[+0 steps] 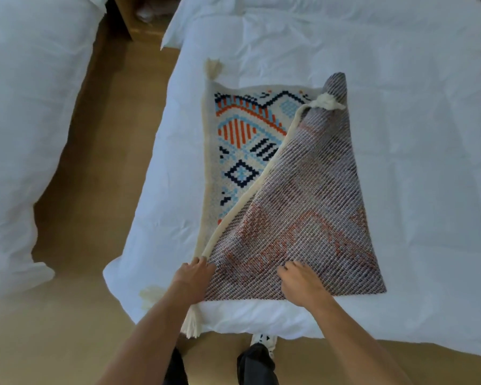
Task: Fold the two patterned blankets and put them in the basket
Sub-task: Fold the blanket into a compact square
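- A patterned blanket (261,162) lies on the near part of a bed (400,134) covered in white bedding, close to the bed's near-left corner.
- Its right part is folded over to the left, so the muted grey-and-rust underside faces up on the right, while the bright side — orange, light blue and navy shapes on cream — shows on the left.
- The folded flap's cream edge runs on a slant from the near-left up to the far right, ending in a tassel (328,102) that rests on the flap.
- Another tassel (213,69) sticks out at the blanket's far-left corner, and one (192,323) hangs over the near edge of the bed.
- The left hand (196,276) reaches forward with its forearm stretched straight out; its fingers curl over the near end of the cream edge and grip the blanket there.
- The right hand (303,282) comes in from the near right — back of the hand up, fingers bent down onto the underside of the flap. Whether it pinches the cloth or only presses on it, I cannot tell.
- The two hands are near each other along the blanket's near edge.
- A second white bed (25,134) stands to the left, across a strip of tan floor (89,218).
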